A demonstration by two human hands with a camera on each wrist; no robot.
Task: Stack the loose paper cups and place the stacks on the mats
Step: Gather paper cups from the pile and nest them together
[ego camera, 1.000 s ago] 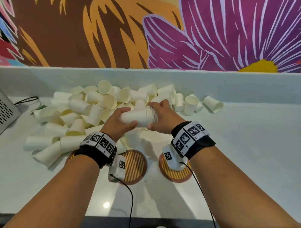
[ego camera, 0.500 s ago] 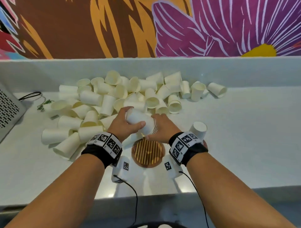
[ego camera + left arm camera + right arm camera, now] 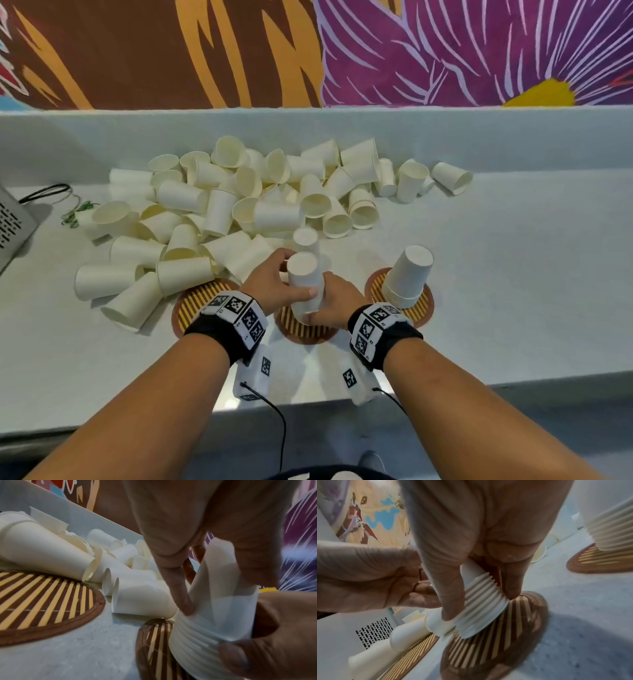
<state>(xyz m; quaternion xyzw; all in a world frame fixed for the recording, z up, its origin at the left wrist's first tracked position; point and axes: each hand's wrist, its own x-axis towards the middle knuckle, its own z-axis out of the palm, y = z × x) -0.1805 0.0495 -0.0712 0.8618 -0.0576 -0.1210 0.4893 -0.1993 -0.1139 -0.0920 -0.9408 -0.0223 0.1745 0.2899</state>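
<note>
1. The fingers (image 3: 181, 593) of the left hand (image 3: 270, 286) are curled round the upper part of an upside-down stack of paper cups (image 3: 305, 284), with the thumb across its near side.
2. The right hand (image 3: 334, 303) grips the same stack lower down, at its ribbed band of rims; in the right wrist view its thumb (image 3: 452, 595) and a finger pinch that band from either side.
3. The stack is tilted, its closed base up. Its lower rim sits at the middle mat (image 3: 305, 330); the right wrist view shows one edge of the rim touching the striped surface while the other edge is lifted.
4. Just behind the held stack stands another upturned cup (image 3: 306, 241), at the near edge of the pile.
5. On the right mat (image 3: 419, 306) a finished stack (image 3: 407, 275) rests base up, leaning a little, well apart from both hands.
6. The left mat (image 3: 191, 303) lies beside the left wrist, with loose cups lying on its far edge.
7. A pile of loose cups (image 3: 260, 202) lies scattered on the white tabletop (image 3: 513, 257) beyond the mats, most on their sides.
8. At the far left edge sit a perforated grey device (image 3: 12, 222) and a dark cable (image 3: 44, 192).
</note>
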